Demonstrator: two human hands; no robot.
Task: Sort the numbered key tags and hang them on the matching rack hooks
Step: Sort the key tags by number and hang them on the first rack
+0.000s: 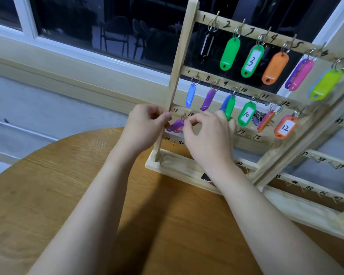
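A wooden key rack (179,56) with numbered hooks stands on the round wooden table (58,195). Coloured tags hang on its top two rows, among them a green tag marked 3 (252,60), a green tag marked 10 (246,114) and an orange tag marked 12 (285,127). At the third row's left end, by the hook marked 13, a purple tag (176,126) sits between both hands. My left hand (147,124) pinches its left end. My right hand (205,133) pinches its ring end near the hook (184,115).
A second rack section (326,161) with higher-numbered bare hooks extends to the right. A dark window (107,26) and its sill lie behind the rack. A small black and red object (207,178) lies on the rack's base.
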